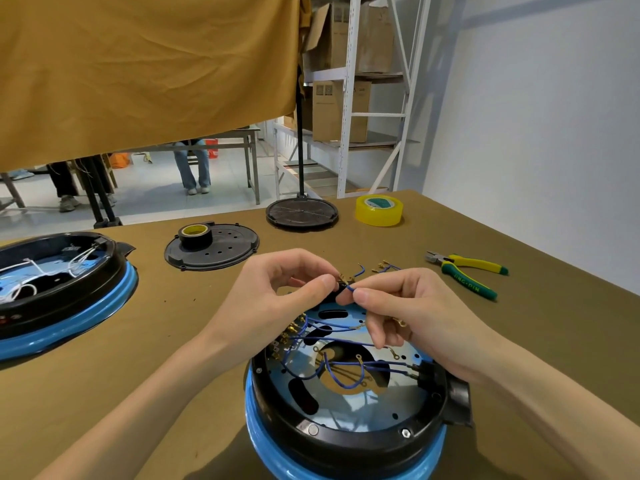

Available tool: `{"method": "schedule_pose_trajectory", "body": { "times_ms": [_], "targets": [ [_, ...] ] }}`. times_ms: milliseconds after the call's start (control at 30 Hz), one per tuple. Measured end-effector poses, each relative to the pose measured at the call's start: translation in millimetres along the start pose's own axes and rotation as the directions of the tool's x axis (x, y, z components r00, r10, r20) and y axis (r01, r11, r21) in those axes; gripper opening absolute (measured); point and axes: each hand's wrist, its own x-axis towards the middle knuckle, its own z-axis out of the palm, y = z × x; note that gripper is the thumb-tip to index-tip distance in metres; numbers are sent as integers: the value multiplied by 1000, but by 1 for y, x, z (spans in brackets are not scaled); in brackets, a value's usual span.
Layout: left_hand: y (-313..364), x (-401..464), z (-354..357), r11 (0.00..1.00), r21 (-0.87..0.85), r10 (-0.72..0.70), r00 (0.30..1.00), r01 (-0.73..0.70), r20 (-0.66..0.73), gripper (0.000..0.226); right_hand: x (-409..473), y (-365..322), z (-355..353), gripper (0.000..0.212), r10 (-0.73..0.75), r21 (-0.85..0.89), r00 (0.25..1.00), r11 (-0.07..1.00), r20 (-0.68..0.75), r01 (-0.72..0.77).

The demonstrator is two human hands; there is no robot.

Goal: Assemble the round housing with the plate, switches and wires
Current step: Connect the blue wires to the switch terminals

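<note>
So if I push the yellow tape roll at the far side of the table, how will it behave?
The yellow tape roll lies flat on its side, so it would probably slide on the table rather than roll. It looks like a hollow ring, so likely light. Set on edge, it could roll away.

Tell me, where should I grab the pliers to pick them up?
Grab the pliers by the yellow-and-green handles, coming from above. The handles splay apart toward the right and lie flat on the table, while the metal nose points left, so the handles give the thickest, safest hold.
</note>
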Motion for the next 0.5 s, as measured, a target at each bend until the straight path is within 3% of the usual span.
{"method": "schedule_pose_trajectory", "body": {
  "times_ms": [367, 500],
  "targets": [
    [-10, 1, -1, 976, 217, -23, 998, 11, 56, 8, 6, 4, 14, 8, -108, -265, 990, 961, -89, 81],
    [-15, 4, -10, 988, 88, -134, 984, 125, 114, 15, 11, 5, 19, 12, -83, -238, 992, 970, -93, 59]
  ]
}}
